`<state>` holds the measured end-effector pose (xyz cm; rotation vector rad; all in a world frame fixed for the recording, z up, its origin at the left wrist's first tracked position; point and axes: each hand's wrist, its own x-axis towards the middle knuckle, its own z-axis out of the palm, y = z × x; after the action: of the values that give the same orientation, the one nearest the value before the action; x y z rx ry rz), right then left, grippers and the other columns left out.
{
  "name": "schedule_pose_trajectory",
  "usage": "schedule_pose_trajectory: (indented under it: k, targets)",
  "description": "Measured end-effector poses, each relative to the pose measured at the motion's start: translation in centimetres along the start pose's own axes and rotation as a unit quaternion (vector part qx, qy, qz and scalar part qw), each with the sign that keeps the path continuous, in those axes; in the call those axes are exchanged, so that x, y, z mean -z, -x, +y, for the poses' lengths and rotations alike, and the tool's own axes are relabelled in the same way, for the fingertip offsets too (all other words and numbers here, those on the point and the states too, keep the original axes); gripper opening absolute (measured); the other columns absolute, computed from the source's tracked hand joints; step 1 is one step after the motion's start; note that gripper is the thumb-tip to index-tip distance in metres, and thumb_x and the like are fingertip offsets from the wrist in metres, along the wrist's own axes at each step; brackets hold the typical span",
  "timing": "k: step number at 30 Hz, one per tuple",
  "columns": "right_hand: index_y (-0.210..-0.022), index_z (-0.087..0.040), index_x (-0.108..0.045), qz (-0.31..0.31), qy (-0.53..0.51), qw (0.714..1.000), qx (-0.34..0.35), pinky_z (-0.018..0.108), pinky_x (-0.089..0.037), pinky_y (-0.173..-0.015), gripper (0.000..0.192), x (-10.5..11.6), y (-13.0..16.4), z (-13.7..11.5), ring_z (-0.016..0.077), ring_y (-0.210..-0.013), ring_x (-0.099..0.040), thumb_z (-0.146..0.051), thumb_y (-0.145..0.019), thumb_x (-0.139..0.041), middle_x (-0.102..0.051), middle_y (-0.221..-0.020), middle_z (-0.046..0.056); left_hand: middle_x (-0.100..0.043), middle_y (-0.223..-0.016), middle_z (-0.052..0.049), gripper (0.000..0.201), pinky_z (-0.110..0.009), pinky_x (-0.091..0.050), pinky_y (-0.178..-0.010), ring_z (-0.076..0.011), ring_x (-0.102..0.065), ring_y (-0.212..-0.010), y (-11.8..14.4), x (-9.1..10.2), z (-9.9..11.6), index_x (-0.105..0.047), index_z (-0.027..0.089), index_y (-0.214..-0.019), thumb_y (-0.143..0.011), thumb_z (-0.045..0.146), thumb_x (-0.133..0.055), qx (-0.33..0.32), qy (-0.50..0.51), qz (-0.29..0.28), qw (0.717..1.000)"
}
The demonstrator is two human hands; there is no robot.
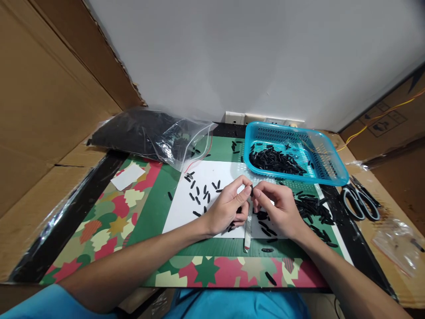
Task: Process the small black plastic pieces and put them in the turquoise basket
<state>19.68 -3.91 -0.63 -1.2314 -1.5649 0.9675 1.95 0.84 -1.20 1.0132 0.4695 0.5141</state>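
My left hand (pixel 229 207) and my right hand (pixel 277 208) meet over a white sheet (pixel 179 208) in the middle of the mat. Between their fingertips sits one small black piece (pixel 251 190), pinched from both sides. My left hand also holds a thin metal tool (pixel 247 230) that points down toward me. Several more small black pieces (pixel 203 192) lie scattered on the sheet left of my hands, and a bigger heap (pixel 312 208) lies just right of my right hand.
A blue plastic basket (pixel 327 150) with black pieces stands at the back right. A clear bag (pixel 149 133) of black pieces lies at the back left. Scissors (pixel 360 204) rest at the right edge. Cardboard walls stand on both sides.
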Motion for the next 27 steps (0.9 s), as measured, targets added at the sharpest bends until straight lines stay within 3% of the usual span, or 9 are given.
schedule_pose_trajectory:
  k: [3,11,19,27]
  targets:
    - [-0.076,-0.02,-0.061,-0.012,-0.057,0.998,-0.034,0.028,-0.047,-0.06,0.04,-0.03,-0.06,0.13,0.0143,-0.058,-0.058,-0.045,-0.107,-0.057,-0.063,-0.064,-0.001,-0.045,-0.048,0.014,0.03,-0.013,-0.03,-0.036,-0.0045,-0.022,-0.034,0.05,-0.08,0.16,-0.041,0.026,-0.1,-0.105,0.052,-0.055,-0.004,-0.002,-0.005,1.0]
    - [-0.092,-0.022,-0.062,0.034,-0.086,0.995,-0.034,0.025,-0.05,-0.054,0.026,-0.17,-0.03,-0.32,0.0134,-0.053,-0.064,-0.045,-0.102,-0.066,-0.063,-0.065,-0.003,-0.043,-0.046,0.013,0.029,-0.013,-0.029,-0.036,-0.0047,-0.022,-0.033,0.11,-0.18,0.15,-0.045,0.025,-0.1,-0.105,0.052,-0.056,-0.02,0.005,0.003,1.0]
    - [-0.094,-0.022,-0.062,0.019,-0.071,0.997,-0.031,0.027,-0.054,-0.057,0.024,0.03,-0.04,-0.32,0.015,-0.056,-0.067,-0.044,-0.104,-0.064,-0.067,-0.067,-0.002,-0.043,-0.047,0.012,0.031,-0.013,-0.032,-0.036,-0.0056,-0.025,-0.034,-0.05,0.05,-0.18,-0.048,0.025,-0.099,-0.105,0.055,-0.054,-0.033,-0.021,0.026,0.999]
    - [-0.089,-0.02,-0.066,-0.005,-0.012,1.0,-0.025,0.025,-0.049,-0.054,0.025,0.54,-0.09,-0.82,0.0135,-0.051,-0.062,-0.038,-0.106,-0.059,-0.063,-0.061,-0.002,-0.042,-0.046,0.012,0.027,-0.015,-0.032,-0.039,-0.0064,-0.031,-0.034,-0.1,0.11,0.07,-0.05,0.024,-0.1,-0.105,0.051,-0.055,-0.038,-0.093,0.051,0.994]
